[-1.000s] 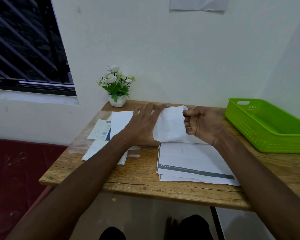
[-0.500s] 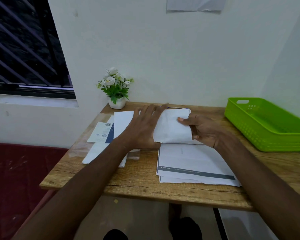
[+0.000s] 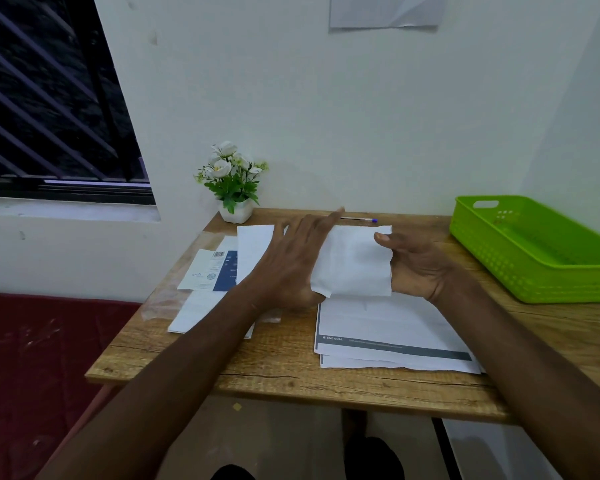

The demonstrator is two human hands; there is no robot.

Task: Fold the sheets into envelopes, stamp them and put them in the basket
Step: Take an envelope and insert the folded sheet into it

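Folded white paper sheet (image 3: 354, 261) held above the wooden worktop (image 3: 277, 362), over a stack of printed white sheets (image 3: 388, 334). Left hand (image 3: 291, 265) flat, fingers straight against its left edge; right hand (image 3: 419, 265) cradles it, thumb on top. Green perforated plastic basket (image 3: 533, 251) at right, nothing visible inside.

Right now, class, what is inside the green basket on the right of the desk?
The green basket shows only its bare perforated floor; no envelopes lie in it. Its near wall hides the front strip of the floor, and the right end runs out of view.
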